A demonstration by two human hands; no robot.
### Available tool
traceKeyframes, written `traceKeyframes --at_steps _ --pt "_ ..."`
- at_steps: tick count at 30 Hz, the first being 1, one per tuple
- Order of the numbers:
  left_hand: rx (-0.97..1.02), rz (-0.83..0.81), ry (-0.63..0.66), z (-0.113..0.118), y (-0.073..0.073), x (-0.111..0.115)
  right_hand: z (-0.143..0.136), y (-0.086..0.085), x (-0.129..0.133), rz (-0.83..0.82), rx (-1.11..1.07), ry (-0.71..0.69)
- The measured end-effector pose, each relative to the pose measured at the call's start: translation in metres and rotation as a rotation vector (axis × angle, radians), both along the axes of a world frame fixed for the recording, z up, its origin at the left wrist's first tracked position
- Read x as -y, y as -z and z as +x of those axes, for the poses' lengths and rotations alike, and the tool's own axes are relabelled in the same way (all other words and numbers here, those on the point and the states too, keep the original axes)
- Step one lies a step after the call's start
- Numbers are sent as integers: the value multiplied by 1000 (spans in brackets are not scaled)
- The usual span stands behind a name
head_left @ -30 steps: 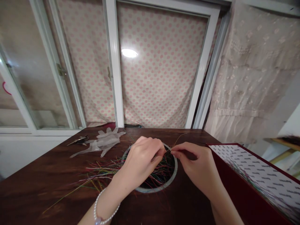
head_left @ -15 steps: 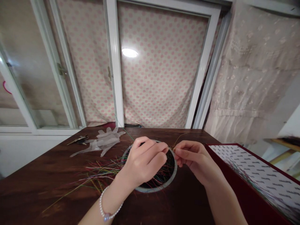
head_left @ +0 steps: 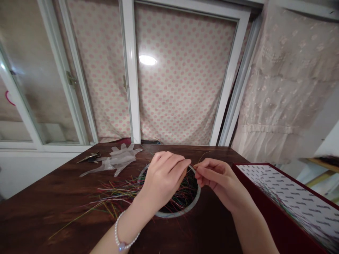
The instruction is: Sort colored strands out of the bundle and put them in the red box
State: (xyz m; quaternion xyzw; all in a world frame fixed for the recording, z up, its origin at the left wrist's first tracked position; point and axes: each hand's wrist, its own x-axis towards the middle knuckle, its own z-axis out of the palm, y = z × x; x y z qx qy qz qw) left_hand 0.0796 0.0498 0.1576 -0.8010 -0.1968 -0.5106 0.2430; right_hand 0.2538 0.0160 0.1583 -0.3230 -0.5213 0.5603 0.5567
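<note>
My right hand (head_left: 217, 176) pinches a thin yellowish wire (head_left: 203, 155) between thumb and fingertips; its free end curves up beyond the hand. My left hand (head_left: 165, 176), with a pearl bracelet (head_left: 116, 231) at the wrist, is closed close beside it, fingertips together. A fine strand seems to run between both sets of fingertips; the left fingertips are partly hidden. Below the hands is a round container with a pale rim (head_left: 196, 201). Many thin coloured wires (head_left: 119, 192) fill it and spill out over its left side onto the table.
On the dark wooden table (head_left: 53, 201) lie a clear plastic glove (head_left: 122, 158) and scissors (head_left: 90, 157) at the back left. A dark red box (head_left: 265, 197) on the right holds more coloured wires (head_left: 286, 204) on a white printed lining. Sliding windows with a dotted curtain stand behind.
My left hand has tilted slightly, its fingertips rising beside the right hand's. The green strand behind it has nearly gone from sight. My right hand keeps its pinch almost in place.
</note>
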Motion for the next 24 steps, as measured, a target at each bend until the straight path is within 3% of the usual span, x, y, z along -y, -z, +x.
traceKeyframes --at_steps 7,13,18,21,24 --pt "53 -233 126 0 2 -2 -1 2 -2 9 -33 -55" --pt "161 -837 330 0 -7 8 1 0 3 171 74 -14" --pt "258 -1159 493 -1 -12 11 3 0 8 413 387 213" --pt "263 -1228 521 -1 -12 10 2 1 8 609 582 392" --pt "260 -1241 519 0 -12 10 1 0 9 781 689 469"
